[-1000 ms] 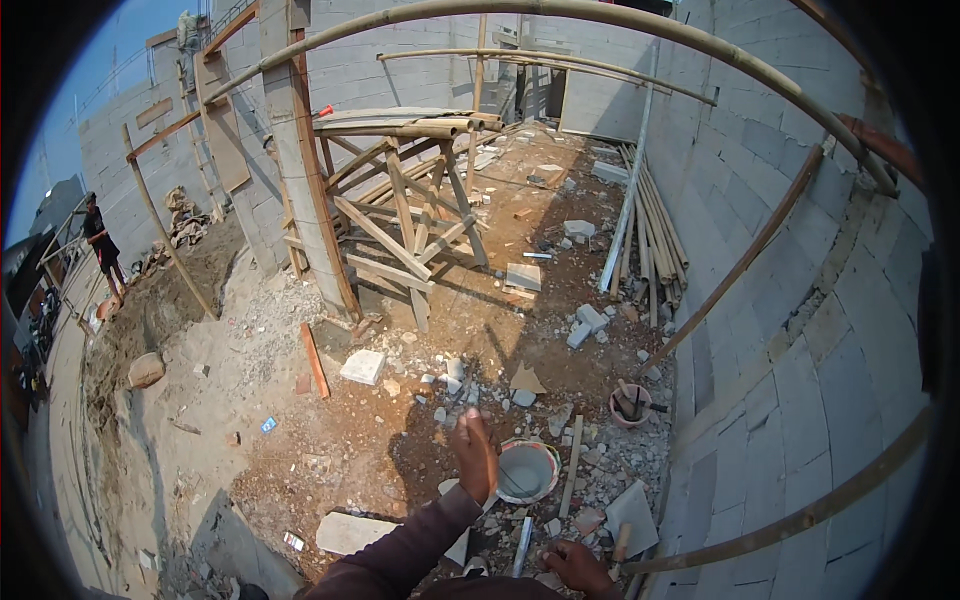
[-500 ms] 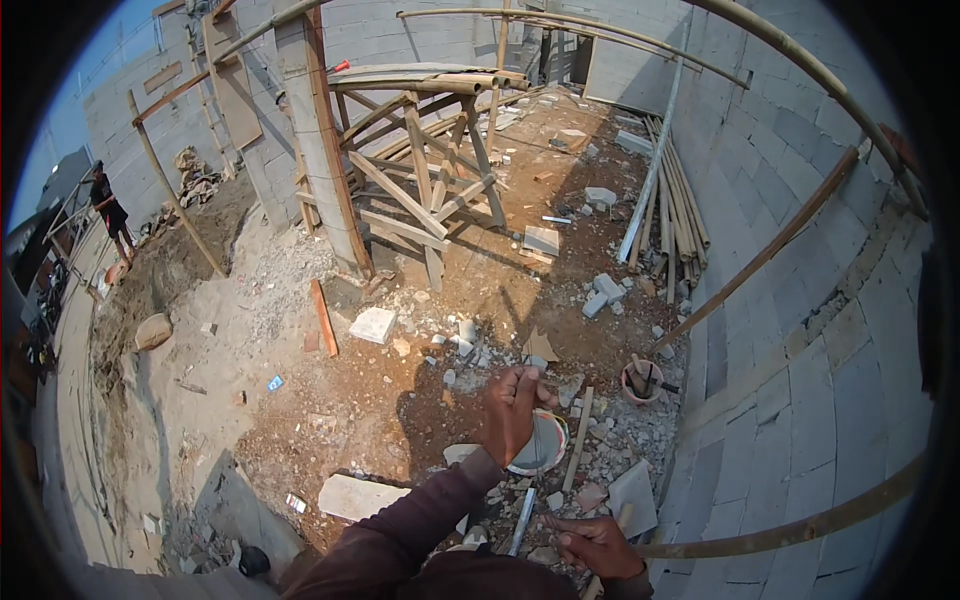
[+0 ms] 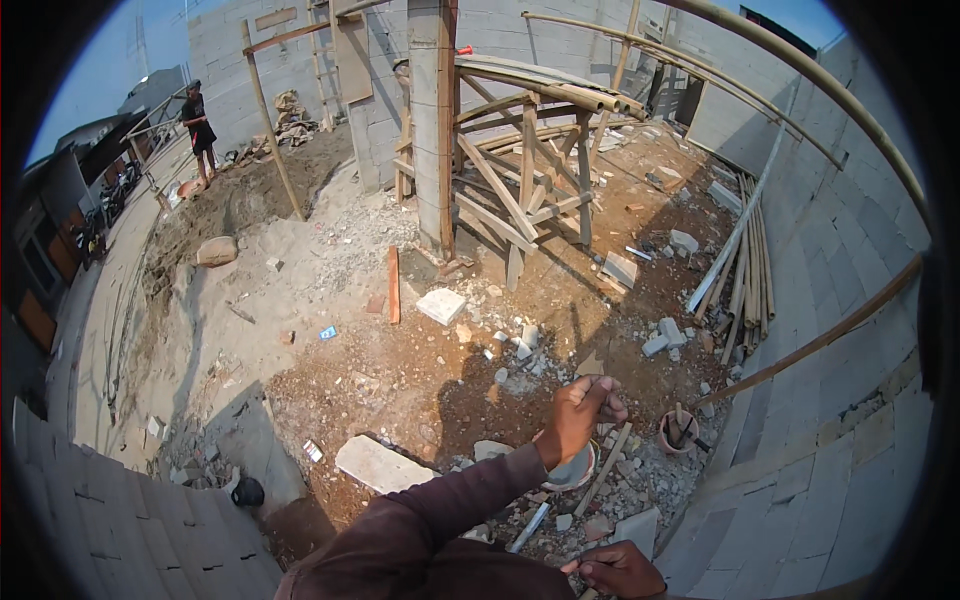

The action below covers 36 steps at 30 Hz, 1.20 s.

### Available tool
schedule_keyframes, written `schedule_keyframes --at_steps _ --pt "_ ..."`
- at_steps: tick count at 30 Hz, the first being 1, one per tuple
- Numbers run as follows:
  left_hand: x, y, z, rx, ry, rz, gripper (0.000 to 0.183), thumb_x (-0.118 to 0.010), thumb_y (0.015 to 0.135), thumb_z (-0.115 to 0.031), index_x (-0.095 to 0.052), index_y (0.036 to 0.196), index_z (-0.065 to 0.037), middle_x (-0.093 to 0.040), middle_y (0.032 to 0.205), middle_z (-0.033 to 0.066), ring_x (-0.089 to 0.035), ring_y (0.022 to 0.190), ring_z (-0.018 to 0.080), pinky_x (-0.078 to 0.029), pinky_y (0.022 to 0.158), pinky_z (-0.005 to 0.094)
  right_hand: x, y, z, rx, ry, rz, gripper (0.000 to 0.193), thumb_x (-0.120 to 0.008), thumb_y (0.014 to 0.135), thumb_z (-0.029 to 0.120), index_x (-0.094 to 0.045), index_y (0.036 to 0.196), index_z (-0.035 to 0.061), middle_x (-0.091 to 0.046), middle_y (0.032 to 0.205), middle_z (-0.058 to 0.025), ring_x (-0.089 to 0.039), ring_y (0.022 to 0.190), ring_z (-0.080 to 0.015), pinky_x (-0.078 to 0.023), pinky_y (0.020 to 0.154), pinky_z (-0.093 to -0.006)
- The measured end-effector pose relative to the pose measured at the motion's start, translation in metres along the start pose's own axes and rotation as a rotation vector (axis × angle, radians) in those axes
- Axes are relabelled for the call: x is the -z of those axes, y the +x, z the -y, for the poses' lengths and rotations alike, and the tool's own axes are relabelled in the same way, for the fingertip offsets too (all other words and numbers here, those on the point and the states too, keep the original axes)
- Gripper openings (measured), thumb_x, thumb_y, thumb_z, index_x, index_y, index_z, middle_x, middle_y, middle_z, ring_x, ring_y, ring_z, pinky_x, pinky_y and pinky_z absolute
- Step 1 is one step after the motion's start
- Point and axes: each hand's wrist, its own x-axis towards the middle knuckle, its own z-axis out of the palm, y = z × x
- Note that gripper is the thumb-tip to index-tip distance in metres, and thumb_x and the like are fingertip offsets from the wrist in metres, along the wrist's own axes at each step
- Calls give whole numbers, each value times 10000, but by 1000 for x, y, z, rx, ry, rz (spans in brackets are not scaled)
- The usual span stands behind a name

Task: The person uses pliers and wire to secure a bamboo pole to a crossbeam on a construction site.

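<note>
My left hand (image 3: 588, 412), at the end of a stretched dark brown sleeve, is raised with its fingers closed in a pinch. Anything between those fingers is too small to make out. Just below and partly behind it, on the ground, stands a round bucket (image 3: 575, 472) with a pale rim and greyish contents. Lower down, close to my body, my right hand (image 3: 622, 570) has its thumb and fingers pressed together. What it pinches, if anything, cannot be made out. A narrow wooden strip (image 3: 604, 470) and a shiny metal bar (image 3: 530, 527) lie near the bucket.
A small pinkish bucket (image 3: 678, 434) holds tools. Bamboo poles (image 3: 752, 270) lie along the grey block wall (image 3: 840, 420) at right. A wooden trestle (image 3: 525, 190) stands beside a concrete column (image 3: 428, 130). Broken blocks (image 3: 385, 465) litter the ground. A person (image 3: 199, 130) stands far left.
The view has swung to the left, so the scene sits further right. My left hand remains raised and closed near the bucket; my right hand now appears lower in the picture.
</note>
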Motion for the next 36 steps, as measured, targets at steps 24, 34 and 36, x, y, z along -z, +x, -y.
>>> schedule_keyframes --at_steps 24,34,36 --pt "38 -40 -13 -26 163 -35 332 -435 1033 -267 -547 1086 42 -614 897 92 -647 838 169 -561 740 293 27 18 -105 166 472 -1145 328 -520 985 277 -467 709 108 -353 543 37 -349 441 -73 -261 400 -258" --pt "56 -31 29 389 -78 -55 335 -447 1026 -305 -536 1116 5 -611 915 75 -647 902 193 -554 835 351 -25 -19 -91 294 121 -666 414 -561 961 320 -489 645 61 -461 522 -47 -441 448 -149 -363 454 -339" --pt "65 -37 32 412 -30 -18 326 -450 1025 -303 -538 1106 -1 -609 915 71 -648 889 191 -555 834 353 -40 -13 -99 47 -259 -529 413 -577 946 315 -541 651 27 -516 541 -91 -501 471 -195 -396 481 -379"
